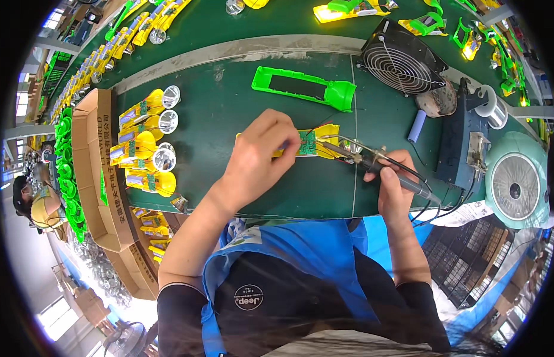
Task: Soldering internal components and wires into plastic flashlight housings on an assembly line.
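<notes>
In front of me lies a yellow flashlight housing (328, 132) with a small green circuit board (306, 143) in it. Over its left end is my left hand (262, 156), thumb and fingers pinched together; what they hold, if anything, is hidden. My right hand (393, 183) grips a soldering iron (367, 162) with a thin metal feed tube beside it. The iron's tip points left and reaches the right side of the board. A reflector lamp head shows partly behind the tip. Beyond my hands rests a green flashlight frame (303, 87).
Several yellow housings with reflectors (143, 146) line the left, beside a cardboard box (92, 172). At right are a black fan (402, 58), a blue battery cell (417, 126), a soldering unit (461, 138), a solder spool (495, 107) and a pale green fan (515, 178).
</notes>
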Demonstrator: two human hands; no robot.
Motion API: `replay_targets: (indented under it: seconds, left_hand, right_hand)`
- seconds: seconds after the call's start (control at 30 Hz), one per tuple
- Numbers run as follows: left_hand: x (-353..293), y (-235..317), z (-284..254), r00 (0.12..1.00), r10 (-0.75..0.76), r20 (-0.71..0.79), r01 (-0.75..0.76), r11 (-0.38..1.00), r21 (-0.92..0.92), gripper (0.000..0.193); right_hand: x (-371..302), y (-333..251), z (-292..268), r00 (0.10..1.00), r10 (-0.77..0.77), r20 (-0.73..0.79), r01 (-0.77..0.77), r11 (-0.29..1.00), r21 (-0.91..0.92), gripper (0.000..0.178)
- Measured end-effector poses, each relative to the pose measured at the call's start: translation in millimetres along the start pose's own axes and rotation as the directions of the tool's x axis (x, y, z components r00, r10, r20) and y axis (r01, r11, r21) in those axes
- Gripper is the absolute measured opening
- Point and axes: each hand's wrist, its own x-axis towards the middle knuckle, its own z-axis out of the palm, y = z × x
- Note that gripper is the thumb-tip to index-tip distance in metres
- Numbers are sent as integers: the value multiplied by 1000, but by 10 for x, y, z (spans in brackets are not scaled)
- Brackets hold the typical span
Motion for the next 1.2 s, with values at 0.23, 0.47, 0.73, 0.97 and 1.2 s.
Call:
replay_targets:
  seconds: [0.23,0.47,0.73,0.97,1.2]
  left_hand:
    - [34,211,7,993,59,99,-91,928,362,18]
    - [87,220,2,986,12,166,-80,907,413,14]
    - [120,254,5,980,-23,195,-66,897,437,13]
    - [126,263,-1,979,-37,201,-56,896,440,12]
    - [145,255,-7,975,-63,214,-35,904,427,11]
  right_hand:
    - [29,-30,79,998,38,54,-28,983,-183,18]
    - [54,-60,127,996,44,75,-26,973,-228,16]
    - [72,-14,96,991,-9,135,49,952,-303,14]
    - [42,-4,67,999,9,37,-4,989,-149,18]
    - [150,-87,3,993,-105,57,115,972,-204,29]
